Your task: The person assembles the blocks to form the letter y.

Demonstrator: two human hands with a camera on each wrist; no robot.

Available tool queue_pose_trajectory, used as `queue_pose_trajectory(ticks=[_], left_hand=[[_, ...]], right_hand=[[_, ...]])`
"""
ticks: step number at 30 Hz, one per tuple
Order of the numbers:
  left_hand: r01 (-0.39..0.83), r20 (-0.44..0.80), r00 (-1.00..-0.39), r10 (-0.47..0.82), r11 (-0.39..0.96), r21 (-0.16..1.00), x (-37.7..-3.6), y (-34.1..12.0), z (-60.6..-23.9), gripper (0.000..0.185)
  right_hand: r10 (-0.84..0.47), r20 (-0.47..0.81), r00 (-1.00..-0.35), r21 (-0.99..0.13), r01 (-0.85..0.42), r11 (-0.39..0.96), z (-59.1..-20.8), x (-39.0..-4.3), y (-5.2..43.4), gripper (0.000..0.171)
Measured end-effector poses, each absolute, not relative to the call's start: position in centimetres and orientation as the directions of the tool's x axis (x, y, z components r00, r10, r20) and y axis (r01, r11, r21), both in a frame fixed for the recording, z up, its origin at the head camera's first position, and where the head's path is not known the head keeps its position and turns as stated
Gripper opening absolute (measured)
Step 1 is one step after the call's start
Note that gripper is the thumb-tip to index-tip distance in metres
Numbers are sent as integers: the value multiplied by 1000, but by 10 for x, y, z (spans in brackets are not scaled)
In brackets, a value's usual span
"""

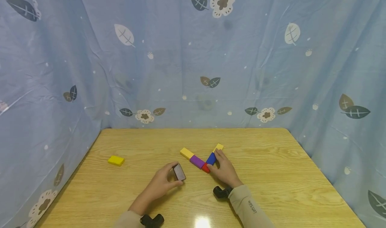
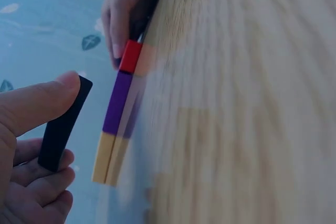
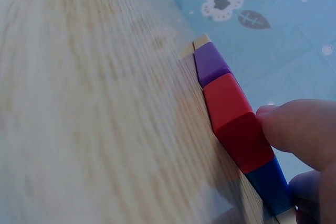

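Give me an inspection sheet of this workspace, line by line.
Surface: wooden table, glossy, with a light glare near the front edge.
Job's things: V-shaped row of blocks: yellow block, purple block, red block, blue block, second yellow block.
Clutter: spare yellow block lying apart at the left.
Grippers: left hand pinches a dark block; right hand rests its fingers on the red and blue blocks.
Cables: nothing seen.
Surroundings: blue floral curtain on three sides.
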State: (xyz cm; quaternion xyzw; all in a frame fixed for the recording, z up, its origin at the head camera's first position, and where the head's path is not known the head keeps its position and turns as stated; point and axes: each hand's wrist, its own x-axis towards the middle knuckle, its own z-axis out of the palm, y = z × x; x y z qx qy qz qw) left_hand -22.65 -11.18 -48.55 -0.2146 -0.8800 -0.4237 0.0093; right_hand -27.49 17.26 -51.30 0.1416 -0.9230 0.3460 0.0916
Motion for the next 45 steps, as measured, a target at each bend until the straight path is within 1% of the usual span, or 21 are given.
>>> queue_pose_trajectory(ticks=[7,24,26,35,42,45], left_hand=[[403,159,-881,445,531,745,-232,-97,-485,78],[451,106,-822,559,526,721,-237,-68,-488,73],[457,102,-818,566,532,713,-237,-66,-488,72],[465,80,-806,587,543,699,-238,-60,-489,71],[481,75,-801,594,563,672,-237,-55,-490,70],[481,70,-802,593,571,665,-237,-53,-491,69]], right_hand=[[-200,276,-940,-606,-332,723,-512,-276,172,74],[-188,253,-949,-608,-307,732,-513,-275,171,74],[-186,243,-952,-610,-299,734,-512,-274,171,74],[-191,283,-940,-596,-328,733,-512,-274,172,73],[-182,257,-949,-598,-304,742,-512,-276,171,73],[-187,269,-945,-592,-315,742,-512,-276,171,72]])
